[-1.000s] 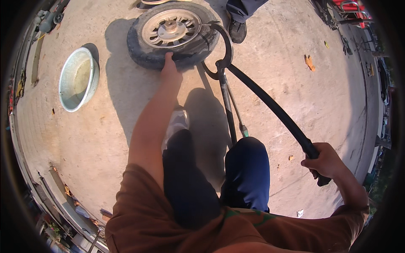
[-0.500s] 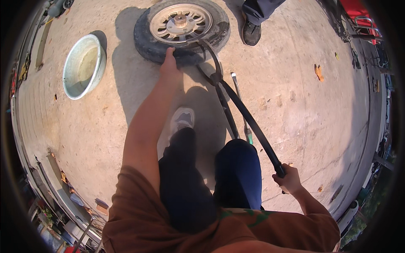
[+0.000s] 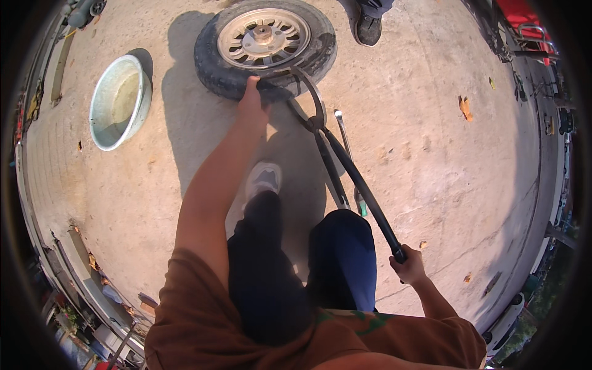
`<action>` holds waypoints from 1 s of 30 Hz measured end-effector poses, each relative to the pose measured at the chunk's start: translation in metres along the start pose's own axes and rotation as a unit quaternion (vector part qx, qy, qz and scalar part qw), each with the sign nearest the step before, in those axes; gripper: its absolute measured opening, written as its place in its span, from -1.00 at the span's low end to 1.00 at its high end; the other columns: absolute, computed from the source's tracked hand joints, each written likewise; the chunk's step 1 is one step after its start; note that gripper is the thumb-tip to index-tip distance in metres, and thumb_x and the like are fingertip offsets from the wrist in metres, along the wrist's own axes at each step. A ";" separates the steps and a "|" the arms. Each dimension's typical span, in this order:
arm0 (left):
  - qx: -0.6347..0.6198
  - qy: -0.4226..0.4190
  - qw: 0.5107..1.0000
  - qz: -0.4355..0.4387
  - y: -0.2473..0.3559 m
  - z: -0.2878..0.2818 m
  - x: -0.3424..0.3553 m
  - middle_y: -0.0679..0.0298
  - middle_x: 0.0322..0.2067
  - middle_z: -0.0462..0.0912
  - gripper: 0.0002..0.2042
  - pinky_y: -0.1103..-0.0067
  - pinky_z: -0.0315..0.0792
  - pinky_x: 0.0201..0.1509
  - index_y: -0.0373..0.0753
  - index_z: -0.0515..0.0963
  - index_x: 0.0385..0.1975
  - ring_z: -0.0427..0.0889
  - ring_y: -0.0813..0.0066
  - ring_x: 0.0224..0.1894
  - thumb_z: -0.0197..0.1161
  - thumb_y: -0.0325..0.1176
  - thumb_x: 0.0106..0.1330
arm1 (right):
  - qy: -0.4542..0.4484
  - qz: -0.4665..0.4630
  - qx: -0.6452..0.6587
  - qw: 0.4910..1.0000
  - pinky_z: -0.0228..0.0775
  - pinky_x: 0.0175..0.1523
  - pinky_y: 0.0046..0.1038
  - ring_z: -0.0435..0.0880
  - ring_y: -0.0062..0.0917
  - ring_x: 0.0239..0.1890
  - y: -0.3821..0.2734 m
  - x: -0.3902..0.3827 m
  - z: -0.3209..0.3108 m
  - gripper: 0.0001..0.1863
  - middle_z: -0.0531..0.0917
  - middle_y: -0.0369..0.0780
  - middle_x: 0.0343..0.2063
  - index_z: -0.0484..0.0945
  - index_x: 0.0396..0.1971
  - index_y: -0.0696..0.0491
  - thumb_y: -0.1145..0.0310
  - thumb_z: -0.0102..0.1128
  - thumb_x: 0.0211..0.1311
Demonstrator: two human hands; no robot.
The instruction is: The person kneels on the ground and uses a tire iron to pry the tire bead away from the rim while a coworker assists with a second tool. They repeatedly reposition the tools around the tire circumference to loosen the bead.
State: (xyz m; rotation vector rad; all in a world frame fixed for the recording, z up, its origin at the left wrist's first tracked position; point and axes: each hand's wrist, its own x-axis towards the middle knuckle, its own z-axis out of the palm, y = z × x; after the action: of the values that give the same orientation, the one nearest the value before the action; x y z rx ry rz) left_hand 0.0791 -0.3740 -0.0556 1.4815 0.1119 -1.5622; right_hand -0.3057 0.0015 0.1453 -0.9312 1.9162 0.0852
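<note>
A black tire (image 3: 208,65) on a spoked metal rim (image 3: 263,37) lies flat on the ground in front of me. My left hand (image 3: 252,105) grips its near edge, thumb on top; the fingers are hidden. Long-handled black tongs (image 3: 364,190) reach from the tire toward me. One curved jaw bears on the tire near the rim, while the other goes to its near lower side. My right hand (image 3: 407,265) is closed around the end of the right handle. The other handle runs down beside my knee, with no hand on it.
A bar tool with a green handle (image 3: 362,209) lies beside the tongs. To the left stands a pale round basin (image 3: 120,102). Beyond the tire is another person's dark shoe (image 3: 369,29). A dry leaf (image 3: 465,108) lies on the concrete to the right.
My right hand has swung the tongs' handle a little to the left, closer to the other handle. The other person's shoe has shifted away. My left hand keeps hold of the tire.
</note>
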 end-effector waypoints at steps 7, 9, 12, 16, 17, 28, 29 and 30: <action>-0.007 0.028 0.999 0.013 0.000 0.003 -0.002 0.35 -0.23 0.63 -0.56 0.52 0.58 -0.16 -0.09 0.53 -0.17 0.64 0.47 -0.22 0.44 -0.02 0.02 | 0.016 -0.059 -0.037 0.997 0.39 -0.63 -0.39 0.56 -0.46 -0.74 0.008 0.007 0.007 -0.85 0.55 -0.19 -0.70 0.54 -0.36 0.12 0.37 0.27 0.14; -0.015 0.024 1.000 0.011 -0.001 0.005 -0.005 0.36 -0.24 0.63 -0.57 0.52 0.58 -0.15 -0.09 0.53 -0.17 0.64 0.48 -0.23 0.44 -0.03 0.02 | 0.021 -0.063 -0.042 0.997 0.41 -0.59 -0.36 0.58 -0.42 -0.72 0.011 0.007 0.009 -0.86 0.56 -0.17 -0.71 0.54 -0.38 0.12 0.38 0.27 0.13; -0.016 0.016 1.000 0.004 0.001 0.007 -0.008 0.37 -0.27 0.64 -0.57 0.52 0.59 -0.16 -0.08 0.53 -0.17 0.65 0.48 -0.25 0.44 -0.03 0.03 | 0.015 -0.047 -0.040 0.998 0.44 -0.50 -0.31 0.63 -0.33 -0.65 0.016 0.011 0.017 -0.86 0.58 -0.13 -0.69 0.53 -0.40 0.11 0.38 0.27 0.11; -0.002 0.032 0.999 0.000 0.002 0.008 -0.010 0.36 -0.31 0.66 -0.57 0.52 0.61 -0.20 -0.08 0.53 -0.17 0.68 0.47 -0.29 0.44 -0.02 0.03 | 0.027 -0.055 -0.029 0.998 0.48 -0.41 -0.29 0.68 -0.23 -0.55 0.028 0.024 0.026 -0.84 0.62 -0.08 -0.62 0.53 -0.40 0.10 0.36 0.29 0.09; -0.010 0.019 1.000 0.009 0.002 0.007 -0.011 0.35 -0.31 0.67 -0.57 0.52 0.61 -0.21 -0.09 0.53 -0.17 0.68 0.46 -0.29 0.43 -0.01 0.04 | 0.025 -0.040 -0.034 0.998 0.49 -0.40 -0.29 0.68 -0.22 -0.53 0.031 0.025 0.028 -0.83 0.63 -0.08 -0.61 0.53 -0.39 0.10 0.35 0.29 0.09; -0.012 0.043 0.999 0.006 0.005 0.008 -0.022 0.34 -0.30 0.65 -0.59 0.52 0.60 -0.19 -0.08 0.55 -0.21 0.66 0.47 -0.28 0.42 0.02 0.05 | 0.021 -0.053 -0.061 0.997 0.45 -0.38 -0.28 0.63 -0.22 -0.51 0.036 0.030 0.052 -0.83 0.58 -0.06 -0.61 0.49 -0.41 0.10 0.36 0.27 0.07; -0.013 0.042 0.999 0.006 0.006 0.009 -0.024 0.34 -0.31 0.65 -0.59 0.52 0.59 -0.20 -0.08 0.55 -0.21 0.65 0.48 -0.28 0.43 0.02 0.04 | 0.002 -0.017 -0.076 0.997 0.52 -0.31 -0.22 0.69 -0.09 -0.42 0.035 0.030 0.050 -0.82 0.64 0.00 -0.55 0.53 -0.36 0.10 0.33 0.23 0.08; -0.011 0.041 0.999 0.003 0.008 0.009 -0.026 0.35 -0.31 0.65 -0.59 0.52 0.59 -0.21 -0.08 0.54 -0.21 0.65 0.48 -0.28 0.43 0.02 0.04 | 0.005 -0.032 -0.065 0.997 0.52 -0.30 -0.22 0.69 -0.09 -0.42 0.034 0.031 0.049 -0.82 0.64 0.00 -0.54 0.53 -0.36 0.10 0.34 0.23 0.08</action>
State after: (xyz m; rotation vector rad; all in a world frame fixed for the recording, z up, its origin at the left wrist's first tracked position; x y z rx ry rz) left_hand 0.0729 -0.3695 -0.0279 1.5275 0.1723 -1.4910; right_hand -0.2984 0.0287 0.0843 -1.0809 1.9066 0.1682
